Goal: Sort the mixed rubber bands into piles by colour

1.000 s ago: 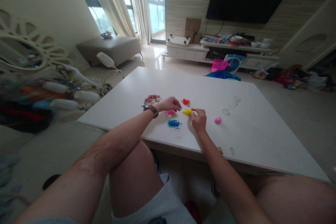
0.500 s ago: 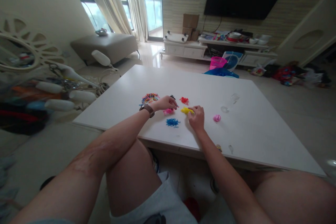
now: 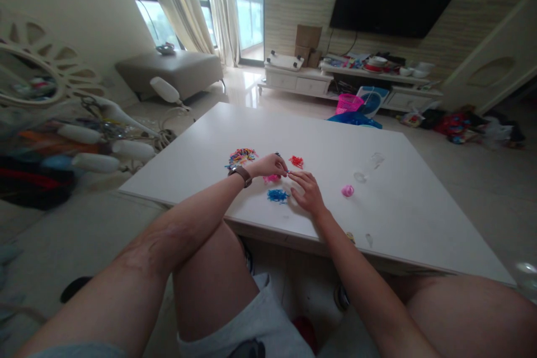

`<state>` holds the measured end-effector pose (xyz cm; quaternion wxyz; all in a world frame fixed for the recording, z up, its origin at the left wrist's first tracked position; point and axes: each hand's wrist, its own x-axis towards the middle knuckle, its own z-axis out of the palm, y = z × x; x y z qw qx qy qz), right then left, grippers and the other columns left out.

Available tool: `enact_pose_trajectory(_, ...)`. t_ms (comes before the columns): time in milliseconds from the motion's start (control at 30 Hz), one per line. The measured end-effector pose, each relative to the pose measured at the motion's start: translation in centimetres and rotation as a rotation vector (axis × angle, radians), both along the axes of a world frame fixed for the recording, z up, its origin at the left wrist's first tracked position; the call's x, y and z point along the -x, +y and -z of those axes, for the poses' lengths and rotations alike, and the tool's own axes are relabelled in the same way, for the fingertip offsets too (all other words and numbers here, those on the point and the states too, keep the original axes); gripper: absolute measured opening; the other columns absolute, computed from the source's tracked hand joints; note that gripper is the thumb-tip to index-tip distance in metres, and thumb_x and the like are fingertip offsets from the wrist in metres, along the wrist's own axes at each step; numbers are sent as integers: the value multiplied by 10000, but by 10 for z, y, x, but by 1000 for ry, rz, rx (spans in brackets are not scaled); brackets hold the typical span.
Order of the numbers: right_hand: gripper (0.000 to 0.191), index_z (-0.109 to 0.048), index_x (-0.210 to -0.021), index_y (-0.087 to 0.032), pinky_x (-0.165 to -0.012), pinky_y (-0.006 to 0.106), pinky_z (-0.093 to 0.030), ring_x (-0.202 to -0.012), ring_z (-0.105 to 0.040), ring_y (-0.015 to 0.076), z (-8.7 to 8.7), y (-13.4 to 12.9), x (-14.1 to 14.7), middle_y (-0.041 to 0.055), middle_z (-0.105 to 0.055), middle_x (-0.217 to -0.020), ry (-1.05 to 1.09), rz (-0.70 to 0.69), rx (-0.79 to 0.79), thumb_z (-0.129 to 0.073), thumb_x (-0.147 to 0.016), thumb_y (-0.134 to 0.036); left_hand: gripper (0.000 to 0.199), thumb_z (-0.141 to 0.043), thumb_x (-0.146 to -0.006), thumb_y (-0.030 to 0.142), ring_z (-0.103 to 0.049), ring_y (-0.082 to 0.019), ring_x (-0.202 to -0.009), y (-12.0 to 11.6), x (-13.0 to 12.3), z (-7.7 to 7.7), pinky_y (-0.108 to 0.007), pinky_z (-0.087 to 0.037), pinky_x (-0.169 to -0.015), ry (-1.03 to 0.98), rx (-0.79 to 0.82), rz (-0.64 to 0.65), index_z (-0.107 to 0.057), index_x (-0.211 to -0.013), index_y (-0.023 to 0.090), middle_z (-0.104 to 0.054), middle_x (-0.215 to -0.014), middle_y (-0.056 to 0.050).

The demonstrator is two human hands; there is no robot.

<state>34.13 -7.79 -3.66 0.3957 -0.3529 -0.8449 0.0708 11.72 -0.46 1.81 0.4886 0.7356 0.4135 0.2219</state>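
Note:
My left hand point(image 3: 272, 165), with a brown-strapped watch point(image 3: 241, 174) at the wrist, is closed in a pinch over the table. A tiny dark bluish piece point(image 3: 288, 172) shows at its fingertips, too small to name. My right hand point(image 3: 308, 193) reaches in from the right, fingers stretched towards that piece and thumb apart. Beneath my left hand lies a pink pile of small bands point(image 3: 272, 178). Nearer me is a blue pile point(image 3: 277, 196); beyond my hands lies a red pile point(image 3: 296, 162). The yellow pile is hidden behind my right hand.
A multicoloured pile point(image 3: 241, 158) lies left on the white table point(image 3: 419, 224), with a black pile point(image 3: 277, 154) partly hidden by my left hand. To the right are a pink round object point(image 3: 347, 191) and clear plastic pieces point(image 3: 361, 177). A pink basket point(image 3: 349, 103) stands beyond the table.
My right hand has left the yellow pile and come up to my left fingertips, its fingers now stretched out. My left hand stays pinched almost in place. The view has shifted slightly.

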Motion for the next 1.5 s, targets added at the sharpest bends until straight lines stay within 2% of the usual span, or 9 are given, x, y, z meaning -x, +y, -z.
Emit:
enact_pose_trajectory(300,420,-659,-1316,-247,-1072,504,-454,-1205,-566,273,-1,-2,-1,74,-681,-1280,30,28,67,-572,-908,-296,199,-809,-709,233,-687,-164,-647,0,0,-1,-233,-500,-598,77,-40,9,-787,-860,106,-756,-718,-82)
enact_pose_trajectory(467,363,-694,-1238,-230,-1038,476,-466,-1137,-588,263,2,3,-4,81,-709,-1193,142,208,42,-525,-919,-263,128,-770,-720,179,-648,-151,-609,-2,-1,-8,-231,-458,-577,203,-114,25,-802,-826,115,-746,-691,-60)
enact_pose_trajectory(667,315,-731,-1140,-193,-1023,446,-444,-1089,-578,263,3,33,-14,89,-734,-1129,78,414,76,-515,-918,-256,96,-748,-683,91,-622,-146,-602,-16,-18,-12,-234,-444,-613,365,-214,114,-815,-732,140,-740,-662,-47)
enact_pose_trajectory(867,307,-766,-1012,-185,-978,432,-451,-1036,-566,273,2,73,-16,104,-743,-1051,-24,473,164,-508,-917,-322,135,-734,-642,47,-625,-142,-603,-22,-35,-4,-228,-434,-617,438,-281,189,-800,-665,162,-745,-656,-42)
enact_pose_trajectory(1000,292,-768,-1001,-194,-945,422,-461,-1001,-560,271,1,83,-15,108,-727,-1030,-75,481,190,-519,-889,-299,154,-723,-631,59,-609,-139,-584,-24,-38,-3,-227,-436,-613,473,-289,202,-804,-668,183,-749,-663,-38)
enact_pose_trajectory(1133,333,-747,-1101,-180,-963,439,-446,-1032,-547,283,-7,75,-14,120,-696,-1071,-31,496,152,-518,-896,-308,147,-710,-659,73,-606,-146,-590,-27,-37,-5,-238,-428,-609,490,-291,217,-813,-697,171,-759,-694,-55)
enact_pose_trajectory(1267,322,-716,-1148,-205,-980,430,-435,-1018,-544,260,-11,49,-13,90,-662,-1056,62,409,53,-508,-919,-295,164,-701,-679,88,-612,-137,-608,-27,-35,-7,-227,-421,-609,435,-264,216,-821,-758,169,-771,-741,-47)
enact_pose_trajectory(1367,282,-704,-1115,-218,-985,423,-435,-1025,-543,248,-3,29,-12,75,-645,-1056,130,376,19,-507,-919,-267,153,-710,-670,93,-607,-133,-610,-26,-33,-7,-222,-414,-603,419,-264,201,-816,-754,164,-769,-741,-47)
enact_pose_trajectory(1500,235,-711,-1002,-208,-906,405,-463,-978,-546,246,12,18,-13,69,-636,-977,198,431,70,-512,-878,-218,100,-726,-660,102,-591,-123,-579,-25,-31,-3,-217,-395,-571,432,-235,197,-794,-691,168,-744,-667,-30)
